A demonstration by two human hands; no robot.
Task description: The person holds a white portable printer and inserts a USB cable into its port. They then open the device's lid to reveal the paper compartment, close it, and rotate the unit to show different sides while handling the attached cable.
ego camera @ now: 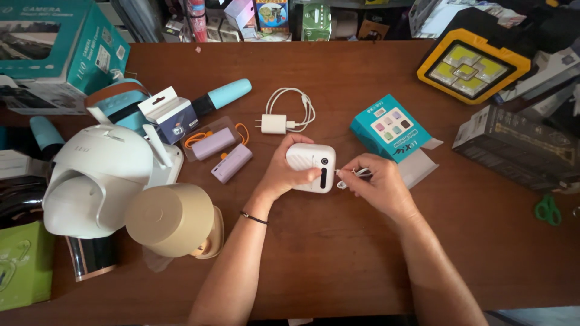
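Note:
My left hand grips a small white rounded device with a ribbed face and a dark slot, holding it on the brown table. Just to its right, my right hand pinches the end of a thin white cable close to the device's right edge. Whether the plug touches the device is hard to tell. A teal box with pastel squares printed on it lies just beyond my right hand.
A white charger with coiled cable lies behind the device. Two lilac power banks, a white dome camera, a beige cylinder, a yellow-framed lamp, a dark box and green scissors surround the hands.

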